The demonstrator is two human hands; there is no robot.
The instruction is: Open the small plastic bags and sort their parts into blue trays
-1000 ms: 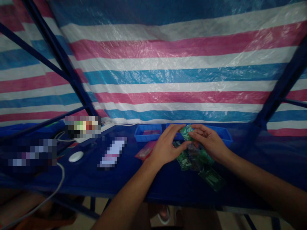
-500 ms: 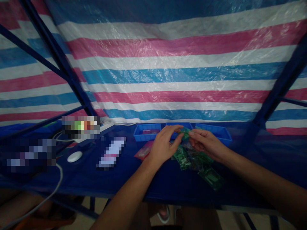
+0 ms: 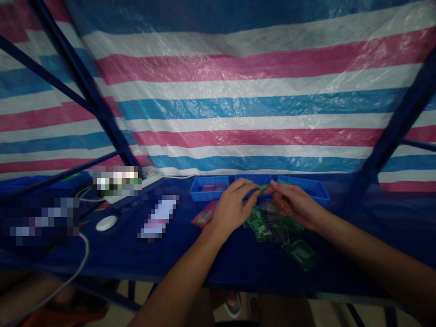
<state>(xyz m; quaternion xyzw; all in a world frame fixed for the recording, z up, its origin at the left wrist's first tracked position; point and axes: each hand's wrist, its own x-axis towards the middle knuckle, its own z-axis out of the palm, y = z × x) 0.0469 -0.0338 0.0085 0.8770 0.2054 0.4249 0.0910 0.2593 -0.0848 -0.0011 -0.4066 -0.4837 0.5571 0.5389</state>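
A small green packet point(image 3: 263, 187) is pinched between my two hands above the table. My left hand point(image 3: 235, 202) grips its left end with thumb and fingertips. At the other end, the thumb and forefinger of my right hand point(image 3: 293, 202) are closed on it. Beneath the hands lies a pile of green plastic packets point(image 3: 259, 225), partly covered by my right hand. One more green packet point(image 3: 300, 254) rests nearer the table's front edge. Left of my left wrist is a pink packet point(image 3: 204, 215), partly hidden by my arm. What the packets contain is too blurred to make out.
Three blue trays stand along the back: a left tray point(image 3: 208, 193) with a pinkish item inside, a middle tray point(image 3: 254, 178) and a right tray point(image 3: 313, 193). Leftward lie a blurred-out phone point(image 3: 159, 218), a white round object point(image 3: 106, 223) and a white power strip point(image 3: 150, 181).
The green packet has tilted so that it now appears thinner, nearly edge-on. My right hand has shifted slightly right; my left hand has barely moved.
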